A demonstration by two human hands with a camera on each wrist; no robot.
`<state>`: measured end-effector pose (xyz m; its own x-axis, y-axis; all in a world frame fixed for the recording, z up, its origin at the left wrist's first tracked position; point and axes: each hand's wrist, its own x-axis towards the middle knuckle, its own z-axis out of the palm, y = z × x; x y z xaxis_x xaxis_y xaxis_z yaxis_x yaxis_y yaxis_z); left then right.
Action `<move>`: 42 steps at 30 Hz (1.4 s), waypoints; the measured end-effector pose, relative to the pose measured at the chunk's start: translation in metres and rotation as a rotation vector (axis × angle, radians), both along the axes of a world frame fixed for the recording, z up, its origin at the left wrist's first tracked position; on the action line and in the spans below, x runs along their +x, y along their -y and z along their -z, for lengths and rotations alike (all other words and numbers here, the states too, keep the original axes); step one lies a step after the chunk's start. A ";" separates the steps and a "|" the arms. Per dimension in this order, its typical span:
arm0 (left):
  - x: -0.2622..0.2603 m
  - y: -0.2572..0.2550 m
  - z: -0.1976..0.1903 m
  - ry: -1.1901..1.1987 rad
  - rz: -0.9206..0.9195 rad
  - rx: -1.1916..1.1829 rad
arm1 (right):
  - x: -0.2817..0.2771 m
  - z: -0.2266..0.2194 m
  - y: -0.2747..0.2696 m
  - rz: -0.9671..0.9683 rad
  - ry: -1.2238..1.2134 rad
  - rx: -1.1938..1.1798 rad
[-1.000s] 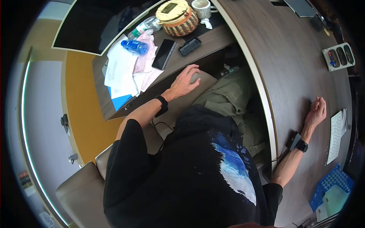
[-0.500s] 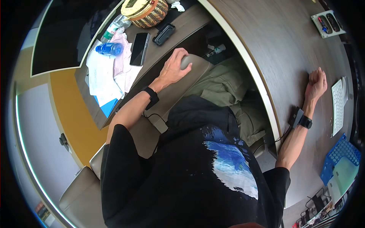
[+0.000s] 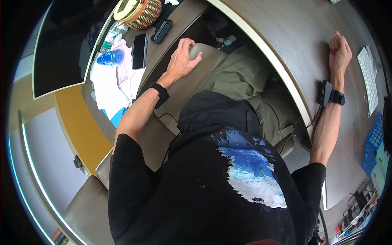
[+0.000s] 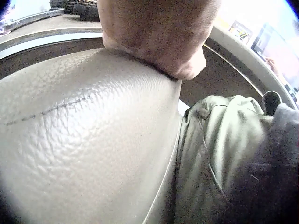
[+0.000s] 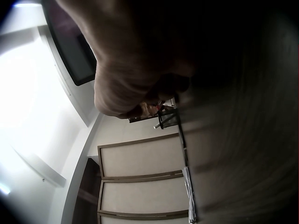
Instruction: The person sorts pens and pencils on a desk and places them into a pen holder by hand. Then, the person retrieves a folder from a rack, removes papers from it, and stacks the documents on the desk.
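Note:
My left hand (image 3: 180,58) rests on the front end of the padded grey-brown chair armrest (image 3: 203,54), fingers draped over its far side and thumb spread apart. In the left wrist view, the heel of the left hand (image 4: 156,39) lies on the leather-like armrest (image 4: 93,135), hiding the fingers. My right hand (image 3: 340,52) lies on its side on the wooden desk (image 3: 302,45), loosely curled around nothing. The right wrist view has this hand (image 5: 131,70) dark against the desktop. Nearest to it is a white keyboard (image 3: 368,79).
On the left side desk lie a phone (image 3: 140,51), a black case (image 3: 162,31), a blue bottle (image 3: 110,57), a clear bottle (image 3: 109,38), papers (image 3: 104,83) and a woven basket (image 3: 143,15). A blue perforated holder (image 3: 371,143) stands at the right. The desk's pale edge (image 3: 277,63) curves past my legs.
The head view has turned, so the side desk shifts left and the right forearm appears higher. My left hand stays on the armrest with its thumb spread wider; the right hand stays on the desk.

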<state>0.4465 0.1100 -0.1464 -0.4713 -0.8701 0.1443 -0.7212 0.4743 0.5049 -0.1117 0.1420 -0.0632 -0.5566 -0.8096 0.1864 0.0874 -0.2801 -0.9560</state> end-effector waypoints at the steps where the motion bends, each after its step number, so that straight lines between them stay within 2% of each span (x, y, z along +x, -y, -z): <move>1: 0.001 0.000 0.002 -0.003 -0.006 -0.004 | 0.002 0.004 0.002 -0.009 -0.005 -0.012; 7: 0.003 0.001 0.004 0.043 -0.040 -0.007 | 0.003 0.011 0.014 -0.052 -0.023 -0.080; 12: 0.006 0.002 0.010 0.084 -0.037 -0.025 | -0.015 0.040 0.026 -0.085 -0.049 -0.089; 14: 0.004 0.005 0.010 0.093 -0.036 -0.043 | -0.011 0.036 0.029 -0.103 -0.068 -0.098; 15: 0.005 0.005 0.011 0.097 -0.035 -0.047 | -0.010 0.036 0.024 -0.067 -0.043 0.033; 16: 0.005 0.004 0.011 0.098 -0.036 -0.049 | -0.023 0.030 0.020 -0.066 -0.041 0.031; 18: 0.003 0.004 0.011 0.102 -0.039 -0.046 | -0.057 0.016 0.017 -0.795 0.061 -0.053; 19: 0.008 0.006 0.012 0.105 -0.042 -0.025 | -0.042 0.024 0.025 -0.798 0.064 -0.045; 21: 0.008 0.005 0.012 0.106 -0.042 -0.030 | -0.014 0.044 0.038 -0.125 -0.059 -0.091; 24: 0.010 0.005 0.013 0.106 -0.043 -0.033 | -0.012 0.040 0.036 -0.098 -0.067 -0.062; 27: 0.009 0.002 0.010 0.097 -0.050 -0.029 | 0.015 0.008 0.020 -0.017 -0.057 -0.021; 42: 0.007 -0.008 -0.001 -0.016 -0.036 0.024 | -0.007 0.001 0.005 -0.011 -0.078 0.016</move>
